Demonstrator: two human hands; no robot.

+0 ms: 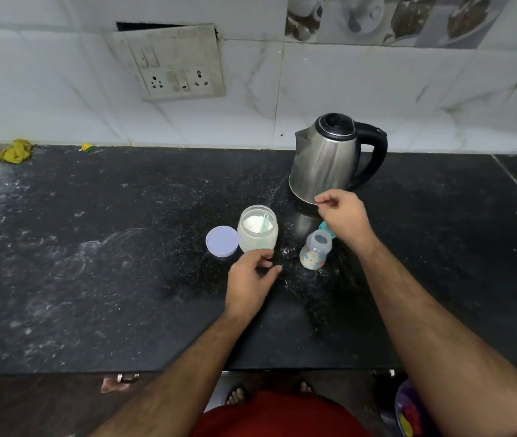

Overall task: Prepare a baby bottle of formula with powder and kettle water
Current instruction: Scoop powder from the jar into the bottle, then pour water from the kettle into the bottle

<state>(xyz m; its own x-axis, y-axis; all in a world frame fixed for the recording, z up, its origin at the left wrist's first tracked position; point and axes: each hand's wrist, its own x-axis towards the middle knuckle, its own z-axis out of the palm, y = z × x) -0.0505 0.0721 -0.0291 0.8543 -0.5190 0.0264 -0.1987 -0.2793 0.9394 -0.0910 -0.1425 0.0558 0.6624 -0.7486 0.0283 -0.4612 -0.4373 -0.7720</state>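
An uncapped baby bottle point(314, 252) stands on the black counter with powder in its bottom. Left of it is an open jar of white powder point(257, 230) with a teal scoop point(265, 223) lying inside; its lilac lid point(221, 241) rests beside it on the left. A steel kettle point(329, 156) with a black handle stands behind. My left hand point(249, 279) hovers just in front of the jar, fingers loosely curled, holding nothing. My right hand point(343, 217) hangs above and behind the bottle in front of the kettle, fingers curled, empty. A teal bottle cap point(325, 227) peeks out under it.
The black stone counter point(124, 263) is dusted with spilled powder. A yellow cloth point(14, 151) and a small yellow scrap point(87, 147) lie at the back left by the tiled wall. A socket plate point(172, 67) hangs on the wall.
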